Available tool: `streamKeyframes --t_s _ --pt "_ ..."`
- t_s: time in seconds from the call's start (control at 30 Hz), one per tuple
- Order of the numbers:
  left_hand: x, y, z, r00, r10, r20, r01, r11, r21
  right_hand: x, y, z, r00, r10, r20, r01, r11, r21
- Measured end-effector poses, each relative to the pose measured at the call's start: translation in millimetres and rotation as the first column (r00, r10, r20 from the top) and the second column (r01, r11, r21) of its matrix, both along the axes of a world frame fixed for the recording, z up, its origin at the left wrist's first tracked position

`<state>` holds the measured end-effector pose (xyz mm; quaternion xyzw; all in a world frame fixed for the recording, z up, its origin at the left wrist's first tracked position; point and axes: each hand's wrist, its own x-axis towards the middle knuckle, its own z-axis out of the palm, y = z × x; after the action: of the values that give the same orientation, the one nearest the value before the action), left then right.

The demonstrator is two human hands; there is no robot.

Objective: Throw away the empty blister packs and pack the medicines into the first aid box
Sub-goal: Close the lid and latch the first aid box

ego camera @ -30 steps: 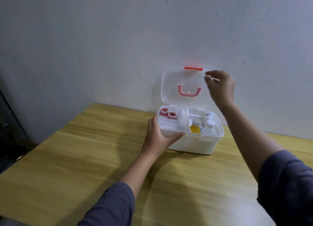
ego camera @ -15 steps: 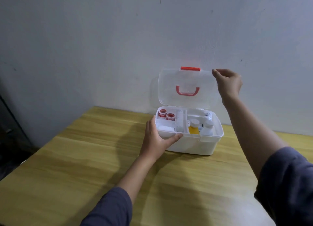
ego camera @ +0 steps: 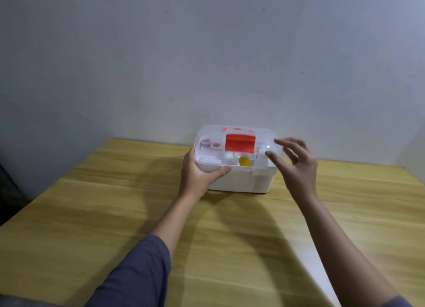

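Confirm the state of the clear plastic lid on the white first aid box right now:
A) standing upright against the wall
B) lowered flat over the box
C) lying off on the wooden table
B: the clear plastic lid lies flat over the white first aid box, its contents visible through it.

Both arms wear dark slate-grey sleeves, pushed up so the forearms are bare. The left sleeve (ego camera: 135, 277) shows soft folds; the right sleeve (ego camera: 401, 303) barely enters view. No rings or watch are visible.

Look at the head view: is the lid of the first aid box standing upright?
No, the clear lid lies down over the first aid box, with the medicines visible through it.
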<state>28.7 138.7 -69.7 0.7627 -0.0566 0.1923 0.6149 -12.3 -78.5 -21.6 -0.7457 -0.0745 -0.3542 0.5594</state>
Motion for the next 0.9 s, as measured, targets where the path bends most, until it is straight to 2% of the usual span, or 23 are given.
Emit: streamKeyframes --t_s 0.13,0.43,0.6,0.73,0.9 --pt "-3 -2 0 0.999 -0.031 0.032 0.032 0.999 -0.030 -6 2 -16 0.999 -0.014 -0.030 0.014 1.000 0.009" --pt "-7 -3 -6 0.997 -0.060 -0.053 0.057 0.997 -0.054 -6 2 -9 0.996 -0.045 -0.074 0.045 0.999 0.004" --pt "-8 -2 -4 0.995 -0.095 0.015 0.096 0.994 -0.055 7 15 10 0.981 -0.092 -0.168 0.077 0.992 -0.098" --pt "-10 0 0 0.991 -0.128 0.043 0.130 0.991 -0.042 12 16 17 0.969 -0.050 -0.242 0.009 0.986 -0.167" --pt "-9 5 0 0.980 -0.195 0.042 0.197 0.980 -0.035 6 13 8 0.970 0.005 -0.244 -0.073 0.960 -0.269"
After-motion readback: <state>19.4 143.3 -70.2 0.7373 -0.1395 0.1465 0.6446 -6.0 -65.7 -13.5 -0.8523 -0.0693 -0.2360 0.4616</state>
